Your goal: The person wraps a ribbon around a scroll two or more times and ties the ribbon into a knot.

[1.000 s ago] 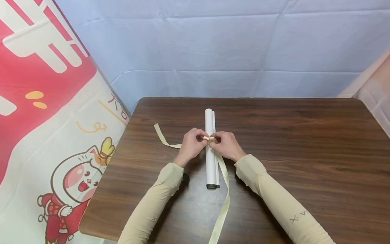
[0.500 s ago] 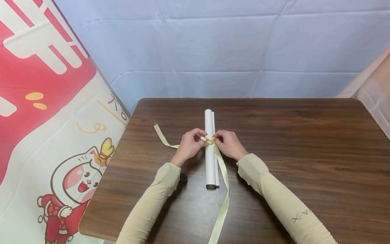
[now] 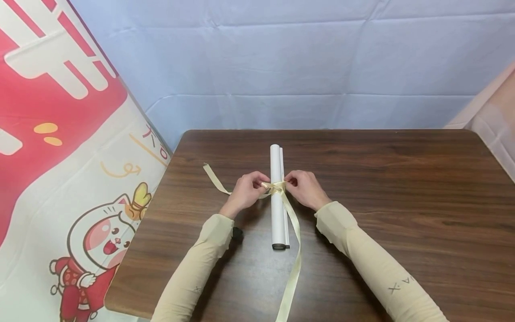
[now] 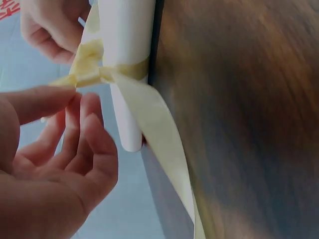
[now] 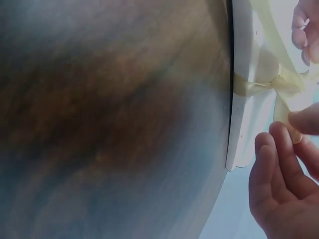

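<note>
A white rolled sheet point(image 3: 276, 219) with a dark end lies lengthwise on the table. Pale yellow ribbon point(image 3: 295, 273) wraps its middle and crosses in a loose knot on top. On the left side, my left hand point(image 3: 246, 190) pinches a short folded part of the ribbon between thumb and fingertips. From the right, my right hand point(image 3: 305, 188) pinches another part beside the roll. Both hands are apart from each other, with ribbon stretched between them. In the left wrist view, a tail of ribbon point(image 4: 157, 119) hangs from the knot; the right wrist view shows the crossing close up.
The brown wood-grain table point(image 3: 394, 188) has a back edge along a pale blue cloth point(image 3: 257, 58). One ribbon tail reaches left, while the other runs toward the near side. A cartoon-printed banner point(image 3: 60, 188) stands at the left.
The hands have drawn apart, left hand leftward and right hand slightly rightward. The ribbon between them has pulled outward, and the knot on the roll shows more plainly.
</note>
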Available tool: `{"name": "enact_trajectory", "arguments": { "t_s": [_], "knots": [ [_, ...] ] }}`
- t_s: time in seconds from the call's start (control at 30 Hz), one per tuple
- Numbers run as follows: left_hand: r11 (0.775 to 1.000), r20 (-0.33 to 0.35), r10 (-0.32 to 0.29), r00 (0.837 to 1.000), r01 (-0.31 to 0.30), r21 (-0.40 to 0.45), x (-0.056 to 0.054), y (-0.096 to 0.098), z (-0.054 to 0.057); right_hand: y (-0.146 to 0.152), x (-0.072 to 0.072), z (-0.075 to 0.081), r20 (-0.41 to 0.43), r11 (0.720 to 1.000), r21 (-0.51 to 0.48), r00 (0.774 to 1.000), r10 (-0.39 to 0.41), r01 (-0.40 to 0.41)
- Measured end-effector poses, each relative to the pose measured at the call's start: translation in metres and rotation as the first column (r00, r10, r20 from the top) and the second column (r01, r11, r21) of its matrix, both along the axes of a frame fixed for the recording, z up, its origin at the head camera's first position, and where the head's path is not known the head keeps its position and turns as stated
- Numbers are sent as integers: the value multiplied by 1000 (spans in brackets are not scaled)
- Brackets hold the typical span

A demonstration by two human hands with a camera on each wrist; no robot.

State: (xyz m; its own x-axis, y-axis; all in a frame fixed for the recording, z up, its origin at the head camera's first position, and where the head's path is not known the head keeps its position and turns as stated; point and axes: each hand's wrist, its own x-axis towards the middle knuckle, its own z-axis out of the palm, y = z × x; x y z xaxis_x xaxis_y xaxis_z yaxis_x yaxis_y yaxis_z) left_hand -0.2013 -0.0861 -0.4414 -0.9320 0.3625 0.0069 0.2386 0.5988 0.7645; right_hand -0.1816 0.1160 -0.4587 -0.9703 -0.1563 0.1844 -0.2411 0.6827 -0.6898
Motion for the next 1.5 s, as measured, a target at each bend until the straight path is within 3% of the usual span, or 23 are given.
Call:
{"name": "enact_trajectory", "arguments": {
  "t_s": [0.4,0.6,0.83,1.0,1.27,1.5],
  "knots": [
    [987,81,-123,989,130,-90,-7,-12,3,5,1,-1,71,995,95,997,-35,28],
    [983,177,-149,973,165,-80,-11,-18,3,8,1,1,134,988,151,990,-51,30],
    [991,292,-131,947,132,18,-18,-27,3,14,0,4,201,983,175,976,-82,46],
    [994,336,-106,936,98,43,-20,-34,2,18,0,4,231,981,186,969,-90,47],
    [997,423,-73,903,50,65,-26,-45,3,24,-2,5,258,982,186,962,-92,44],
    [997,421,-79,904,67,44,-33,-54,0,29,-4,6,309,976,215,946,-99,32]
  ]
}}
